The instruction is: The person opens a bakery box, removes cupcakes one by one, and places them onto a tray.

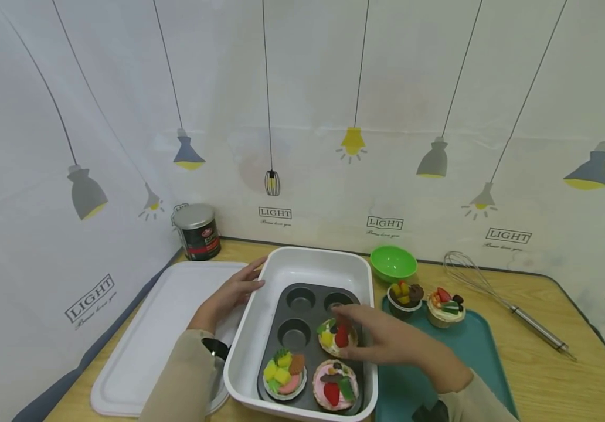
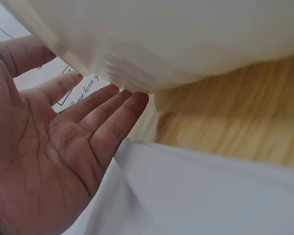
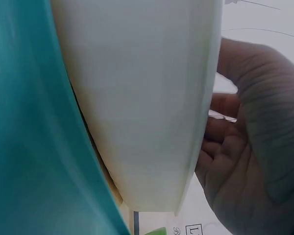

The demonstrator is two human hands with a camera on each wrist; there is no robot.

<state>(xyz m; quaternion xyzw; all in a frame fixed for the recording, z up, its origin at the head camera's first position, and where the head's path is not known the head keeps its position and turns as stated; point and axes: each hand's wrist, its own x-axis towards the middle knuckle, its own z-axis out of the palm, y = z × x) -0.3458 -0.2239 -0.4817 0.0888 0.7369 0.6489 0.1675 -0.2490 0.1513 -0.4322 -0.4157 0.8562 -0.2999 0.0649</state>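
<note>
A white plastic bin (image 1: 302, 258) holds a dark muffin tin (image 1: 281, 316). My right hand (image 1: 387, 337) reaches over the bin's right wall and holds a fruit-topped cupcake (image 1: 329, 340) between thumb and fingers, at a right-hand cup of the tin. In the right wrist view the bin wall hides the fingertips of that hand (image 3: 245, 142). A pink-cream cupcake (image 1: 329, 375) and a cupcake with yellow fruit (image 1: 281, 375) sit in the near cups. My left hand (image 1: 234, 296) rests against the bin's left side, its fingers (image 2: 117, 125) nearly straight and touching the wall.
Right of the bin, a teal tray (image 1: 482, 346) bears a chocolate-topped cupcake (image 1: 404, 299) and a strawberry-topped cupcake (image 1: 446, 308). Behind are a green bowl (image 1: 393, 264) and a whisk (image 1: 524, 322). On the left lie a white lid (image 1: 160, 328) and, farther back, a dark tin can (image 1: 197, 234).
</note>
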